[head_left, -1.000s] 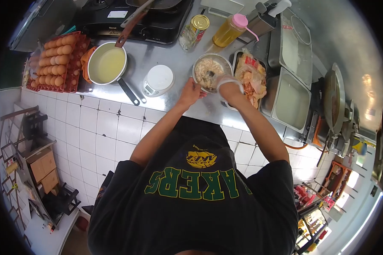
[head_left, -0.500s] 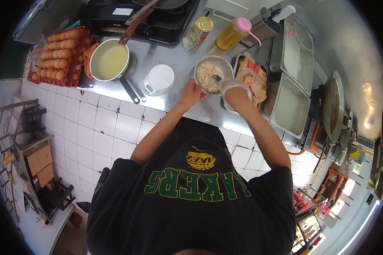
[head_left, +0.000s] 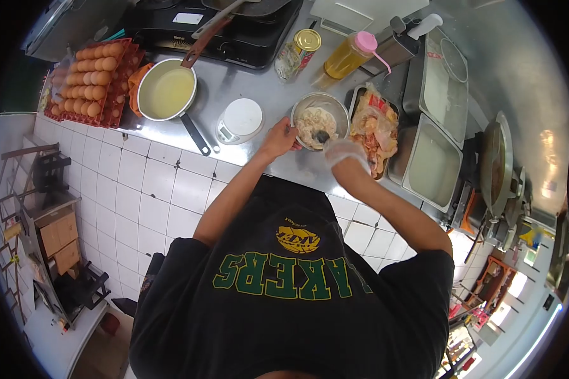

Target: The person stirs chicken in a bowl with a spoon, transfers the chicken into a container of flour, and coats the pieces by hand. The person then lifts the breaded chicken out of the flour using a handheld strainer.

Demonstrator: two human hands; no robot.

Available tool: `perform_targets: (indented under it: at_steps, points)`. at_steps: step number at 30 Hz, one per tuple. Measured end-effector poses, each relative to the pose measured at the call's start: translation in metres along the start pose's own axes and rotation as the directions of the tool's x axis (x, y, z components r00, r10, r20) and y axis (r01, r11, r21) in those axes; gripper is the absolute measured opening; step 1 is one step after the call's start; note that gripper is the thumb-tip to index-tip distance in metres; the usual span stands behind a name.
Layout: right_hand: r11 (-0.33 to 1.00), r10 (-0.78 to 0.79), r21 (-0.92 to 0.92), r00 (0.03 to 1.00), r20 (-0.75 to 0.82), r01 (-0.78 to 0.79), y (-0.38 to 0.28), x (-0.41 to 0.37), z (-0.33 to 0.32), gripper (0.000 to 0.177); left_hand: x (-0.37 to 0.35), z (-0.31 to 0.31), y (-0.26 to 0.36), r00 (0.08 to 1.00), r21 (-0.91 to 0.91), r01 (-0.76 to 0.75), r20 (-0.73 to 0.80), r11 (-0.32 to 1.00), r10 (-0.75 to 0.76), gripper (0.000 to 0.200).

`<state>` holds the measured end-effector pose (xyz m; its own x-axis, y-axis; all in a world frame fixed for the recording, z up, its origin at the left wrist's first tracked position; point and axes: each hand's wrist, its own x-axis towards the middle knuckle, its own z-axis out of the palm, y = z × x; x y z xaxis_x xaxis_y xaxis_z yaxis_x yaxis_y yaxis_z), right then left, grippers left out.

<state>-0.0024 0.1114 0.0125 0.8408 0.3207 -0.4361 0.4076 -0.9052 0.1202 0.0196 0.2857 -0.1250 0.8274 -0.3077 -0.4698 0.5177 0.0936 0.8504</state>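
Observation:
A metal bowl (head_left: 339, 111) stands on the steel counter, holding a pale, lumpy mixture (head_left: 312, 122). My left hand (head_left: 280, 138) grips the bowl by its left rim. In a clear plastic glove, my right hand (head_left: 349, 158) is closed around a spoon at the bowl's near right edge; the spoon's dark-looking head (head_left: 322, 136) sits in the mixture. The handle is mostly hidden by the glove. Just right of the bowl lies a tray of raw meat (head_left: 379, 140), partly covered by a plastic bag.
Left of the bowl are a white kitchen scale (head_left: 243, 117) and a saucepan (head_left: 140, 95) of yellowish liquid. Egg trays (head_left: 110, 95) stand farther left. Behind are a gas stove (head_left: 246, 44), an opened can (head_left: 308, 40) and an oil bottle (head_left: 348, 57). Metal containers (head_left: 431, 161) line the right.
My right hand has drawn back slightly toward my body, pulling the spoon to the bowl's near side. The mixture has shifted in the bowl. My left hand stays on the rim.

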Motion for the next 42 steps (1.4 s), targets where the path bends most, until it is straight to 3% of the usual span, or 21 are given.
perform_targets:
  at_steps: [4,8,10,12,14,16,17,20,21,22,24,30,32,33,34,36,38,39,40,41,42]
  points:
    - [0.999,-0.035,0.006,0.991,0.129,0.034,-0.014,0.014,0.021,0.013,-0.001,0.002,0.001,1.0,0.046,-0.021,-0.018,0.999,0.022,0.011]
    - [0.988,-0.023,0.154,1.0,-0.015,0.025,0.008,0.062,0.038,0.019,0.003,-0.001,0.0,1.0,0.072,-0.012,0.021,0.997,0.011,0.012]
    - [0.984,-0.008,0.175,0.999,-0.041,0.015,0.024,0.058,0.041,0.024,0.0,0.003,-0.001,0.999,0.043,-0.037,-0.035,0.998,0.038,0.015]
    - [0.978,0.039,0.207,0.976,-0.215,0.007,0.036,0.053,0.036,0.024,0.0,0.003,-0.002,0.998,0.034,-0.039,-0.038,0.999,0.04,0.015]
    - [0.98,0.065,0.196,0.973,-0.223,-0.021,0.045,0.045,0.025,0.021,0.0,0.003,-0.005,0.998,0.019,-0.032,-0.055,0.999,0.033,0.015]
    - [0.985,0.094,0.152,0.993,-0.068,-0.083,0.052,0.036,0.002,0.021,0.0,0.004,-0.005,0.998,0.061,-0.035,-0.044,0.998,0.038,0.013]
    - [0.992,0.065,0.116,0.986,-0.152,-0.048,0.056,0.04,0.015,0.02,0.0,0.004,-0.005,0.998,0.063,-0.034,-0.042,0.997,0.036,0.013]
    - [0.992,0.025,0.128,0.987,-0.16,-0.005,0.04,0.068,0.059,0.017,-0.003,0.009,-0.005,0.999,0.027,-0.021,-0.03,0.999,0.022,0.013]
    - [0.99,0.137,0.06,0.984,-0.111,-0.131,0.017,0.073,0.055,0.018,-0.003,0.01,-0.005,0.999,-0.016,-0.011,-0.051,1.0,0.01,0.013]
    - [0.99,0.134,0.057,0.984,-0.117,-0.128,0.007,0.068,0.046,0.018,-0.001,0.01,-0.004,0.997,-0.063,-0.004,-0.078,0.998,-0.001,0.014]
    - [0.998,0.052,0.021,0.998,0.024,-0.053,-0.012,0.041,0.024,0.02,-0.003,0.011,-0.006,0.996,-0.051,-0.011,-0.088,0.999,0.006,0.014]
    - [0.999,0.044,0.009,0.984,-0.172,-0.043,0.036,0.031,0.006,0.017,-0.007,0.01,-0.001,0.998,-0.037,0.005,-0.062,0.999,-0.007,0.012]
    - [0.982,-0.131,-0.145,0.988,-0.08,0.119,0.051,0.053,0.029,0.018,-0.007,0.012,0.001,0.998,-0.022,0.01,-0.055,1.0,-0.012,0.012]
    - [0.999,-0.015,-0.048,0.999,0.048,0.017,0.044,0.064,0.019,0.02,-0.007,0.014,0.001,0.998,-0.029,0.0,-0.064,1.0,-0.002,0.012]
    - [0.999,-0.018,-0.049,0.999,0.051,0.02,0.047,0.068,0.022,0.02,-0.008,0.015,0.001,0.997,-0.041,-0.009,-0.08,0.999,0.005,0.013]
    - [0.995,-0.096,0.049,0.962,0.254,0.086,0.058,0.078,0.039,0.021,-0.01,0.015,0.001,0.997,0.017,0.0,-0.077,1.0,0.001,0.013]
    - [0.993,-0.102,0.087,0.962,0.252,0.082,0.089,0.085,0.053,0.021,-0.008,0.014,0.004,0.996,0.062,-0.002,-0.084,0.998,0.007,0.013]
    - [0.862,-0.151,0.5,0.896,0.417,-0.088,0.098,0.081,0.048,0.017,-0.01,0.013,0.002,0.998,0.065,-0.002,-0.06,0.998,0.006,0.014]
    - [0.556,-0.262,0.766,0.807,0.53,-0.323,0.102,0.078,0.046,0.014,-0.012,0.013,0.001,1.0,0.072,-0.003,-0.031,0.997,0.005,0.015]
    - [0.559,-0.261,0.765,0.807,0.529,-0.321,0.101,0.078,0.047,0.014,-0.012,0.012,0.002,0.999,0.069,-0.006,-0.031,0.998,0.008,0.015]
    - [0.431,-0.214,0.753,0.754,0.621,-0.497,0.099,0.073,0.047,0.012,-0.013,0.013,0.002,1.0,0.065,-0.011,-0.019,0.998,0.012,0.015]
